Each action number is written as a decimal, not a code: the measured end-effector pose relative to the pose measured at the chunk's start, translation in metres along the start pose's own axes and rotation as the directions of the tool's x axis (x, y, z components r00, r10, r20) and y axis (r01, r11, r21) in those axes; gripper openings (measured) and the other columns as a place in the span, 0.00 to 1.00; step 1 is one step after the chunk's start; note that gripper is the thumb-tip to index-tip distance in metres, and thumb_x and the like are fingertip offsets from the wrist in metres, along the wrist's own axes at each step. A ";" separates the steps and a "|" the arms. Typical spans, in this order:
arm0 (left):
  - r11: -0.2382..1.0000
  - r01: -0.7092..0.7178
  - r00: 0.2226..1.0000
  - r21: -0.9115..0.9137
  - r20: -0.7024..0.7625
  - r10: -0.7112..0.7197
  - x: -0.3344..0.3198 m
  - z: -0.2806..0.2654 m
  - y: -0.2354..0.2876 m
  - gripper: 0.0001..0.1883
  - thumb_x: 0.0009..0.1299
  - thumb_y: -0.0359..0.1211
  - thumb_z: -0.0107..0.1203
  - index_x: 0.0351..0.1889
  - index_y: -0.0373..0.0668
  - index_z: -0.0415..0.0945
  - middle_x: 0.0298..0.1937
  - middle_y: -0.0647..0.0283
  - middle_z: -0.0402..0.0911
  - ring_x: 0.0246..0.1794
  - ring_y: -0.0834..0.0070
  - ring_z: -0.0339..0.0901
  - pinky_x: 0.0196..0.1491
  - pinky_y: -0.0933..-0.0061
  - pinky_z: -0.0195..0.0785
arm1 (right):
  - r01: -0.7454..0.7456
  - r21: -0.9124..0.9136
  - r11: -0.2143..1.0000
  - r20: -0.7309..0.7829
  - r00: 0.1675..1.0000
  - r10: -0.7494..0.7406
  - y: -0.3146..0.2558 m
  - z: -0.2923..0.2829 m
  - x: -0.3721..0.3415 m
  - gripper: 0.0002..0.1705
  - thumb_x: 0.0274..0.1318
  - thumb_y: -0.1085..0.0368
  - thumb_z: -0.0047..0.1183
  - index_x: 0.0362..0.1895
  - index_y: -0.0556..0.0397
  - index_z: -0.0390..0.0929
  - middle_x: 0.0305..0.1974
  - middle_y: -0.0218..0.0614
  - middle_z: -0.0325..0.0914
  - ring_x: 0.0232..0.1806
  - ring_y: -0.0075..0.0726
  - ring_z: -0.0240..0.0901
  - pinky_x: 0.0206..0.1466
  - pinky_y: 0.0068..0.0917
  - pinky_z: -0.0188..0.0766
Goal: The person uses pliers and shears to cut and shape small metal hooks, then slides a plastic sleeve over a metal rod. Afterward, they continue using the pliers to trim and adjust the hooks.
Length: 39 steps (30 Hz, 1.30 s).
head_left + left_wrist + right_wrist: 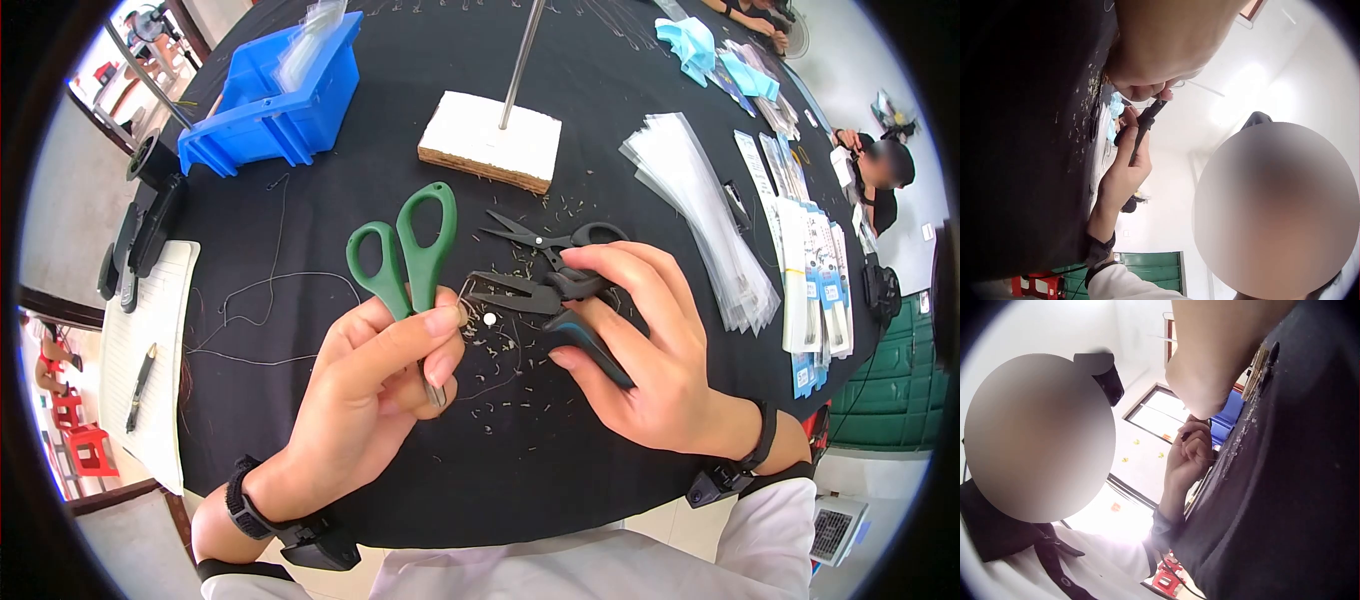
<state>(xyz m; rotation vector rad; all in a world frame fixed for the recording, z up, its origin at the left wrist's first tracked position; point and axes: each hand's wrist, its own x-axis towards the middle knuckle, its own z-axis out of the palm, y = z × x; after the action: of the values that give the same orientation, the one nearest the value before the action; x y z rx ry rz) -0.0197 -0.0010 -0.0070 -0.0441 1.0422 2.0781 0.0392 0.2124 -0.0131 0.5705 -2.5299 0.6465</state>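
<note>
The left hand [365,375] grips green-handled scissors [430,245] by the blade end, handle loops upward, and its thumb and forefinger pinch a small thin wire piece [464,290]. In the right hand [655,350] are dark pliers [520,296], jaws parted and pointing left, their tips beside the wire at the left fingertips. The right fingers curl round the plier handles. Black small scissors [540,240] lie just behind the pliers. A white round bead [490,319] is seen below the plier jaws. In the left wrist view the pliers [1141,128] reach the left fingertips.
Tiny clippings [500,375] and loose thread [270,275] lie on the black cloth. Behind stands a white block [490,140] with a metal rod [522,65]. A blue bin [270,110] is back left, plastic sleeves [700,220] at right, a pen [141,388] on paper at left.
</note>
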 end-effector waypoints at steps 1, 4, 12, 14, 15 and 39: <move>1.000 0.004 1.000 -0.003 0.007 -0.004 0.000 0.000 0.001 0.06 0.69 0.33 0.51 0.36 0.41 0.72 0.22 0.71 0.70 0.12 0.91 0.47 0.21 0.84 0.43 | -0.001 0.002 1.000 0.006 1.000 0.001 0.000 0.000 0.000 0.20 0.31 0.68 0.66 0.35 0.61 0.77 0.49 0.43 0.70 0.49 0.49 0.68 0.49 0.41 0.66; 1.000 0.014 1.000 -0.009 -0.009 -0.014 0.000 0.001 0.002 0.06 0.69 0.34 0.51 0.36 0.41 0.71 0.22 0.71 0.69 0.12 0.91 0.46 0.21 0.84 0.42 | 0.000 0.008 1.000 0.018 1.000 0.000 -0.001 -0.002 0.001 0.21 0.31 0.68 0.66 0.36 0.61 0.78 0.49 0.43 0.70 0.49 0.49 0.68 0.49 0.41 0.66; 0.996 0.056 0.998 -0.064 0.022 -0.054 0.000 0.001 0.005 0.06 0.69 0.34 0.50 0.36 0.41 0.70 0.21 0.72 0.69 0.11 0.91 0.45 0.20 0.84 0.41 | 0.045 -0.077 0.996 0.003 0.999 -0.045 0.000 -0.003 0.003 0.23 0.28 0.68 0.65 0.36 0.65 0.79 0.49 0.46 0.71 0.48 0.52 0.68 0.48 0.40 0.67; 0.996 0.064 0.998 -0.069 0.034 -0.062 0.000 0.000 0.005 0.06 0.69 0.34 0.50 0.36 0.41 0.70 0.21 0.72 0.69 0.11 0.91 0.45 0.20 0.84 0.41 | 0.048 -0.099 0.994 0.008 0.999 -0.048 -0.001 -0.004 0.004 0.23 0.28 0.69 0.65 0.36 0.64 0.79 0.48 0.46 0.71 0.47 0.52 0.68 0.48 0.39 0.67; 0.995 0.067 0.997 -0.071 0.038 -0.065 0.000 0.000 0.004 0.06 0.69 0.34 0.50 0.36 0.41 0.70 0.21 0.72 0.69 0.11 0.91 0.45 0.20 0.84 0.41 | 0.050 -0.109 0.993 0.010 0.999 -0.049 -0.002 -0.004 0.004 0.23 0.28 0.69 0.65 0.36 0.64 0.79 0.48 0.45 0.71 0.46 0.51 0.68 0.48 0.39 0.66; 1.000 0.022 0.999 -0.020 0.042 -0.021 0.000 -0.001 0.004 0.07 0.69 0.33 0.50 0.37 0.39 0.70 0.21 0.71 0.69 0.11 0.92 0.46 0.20 0.84 0.42 | 0.051 -0.155 0.987 -0.022 0.998 -0.055 0.000 -0.004 0.003 0.21 0.28 0.68 0.66 0.35 0.58 0.78 0.47 0.36 0.72 0.46 0.44 0.67 0.45 0.38 0.65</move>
<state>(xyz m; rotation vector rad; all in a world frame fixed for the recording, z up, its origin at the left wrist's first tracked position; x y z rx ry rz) -0.0228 -0.0032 -0.0047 -0.0219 0.9906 2.0615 0.0382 0.2132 -0.0088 0.5679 -2.5041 0.4313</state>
